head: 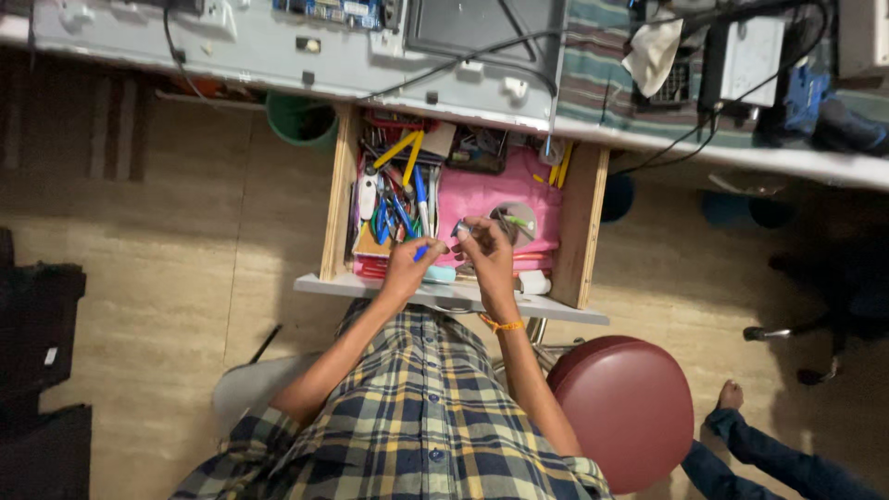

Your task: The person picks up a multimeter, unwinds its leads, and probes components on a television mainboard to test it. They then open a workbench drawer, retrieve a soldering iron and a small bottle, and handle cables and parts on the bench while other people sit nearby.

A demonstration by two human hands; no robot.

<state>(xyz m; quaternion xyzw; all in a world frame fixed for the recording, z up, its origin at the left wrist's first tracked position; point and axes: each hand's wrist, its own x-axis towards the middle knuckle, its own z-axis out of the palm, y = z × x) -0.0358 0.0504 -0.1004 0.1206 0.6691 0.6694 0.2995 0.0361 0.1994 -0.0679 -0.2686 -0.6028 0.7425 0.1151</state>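
Over the open drawer (pixel 582 222), the left hand (pixel 407 268) grips a blue pen (pixel 421 251); the right hand (pixel 483 248) pinches, it seems, its cap (pixel 460 227), just beside.

One flat, dark grey rectangular screen (pixel 482 26) lies face-up on the desk (pixel 278 56) at the top centre of the view, unlit, with black cables running across it. Just left of it sits a blue circuit board (pixel 329 9), cut off by the top edge.

One small white rectangular label (pixel 50 356) is fixed to a black object (pixel 37 324) on the floor at the far left; its marking is too small to tell.

One white box-shaped unit (pixel 752 57) stands on the desk at upper right, dark on its left side; whether it is a package cannot be told.

Inside the open drawer (pixel 582 222) a small dark rectangular case (pixel 476 150) rests at the back, on pink lining.
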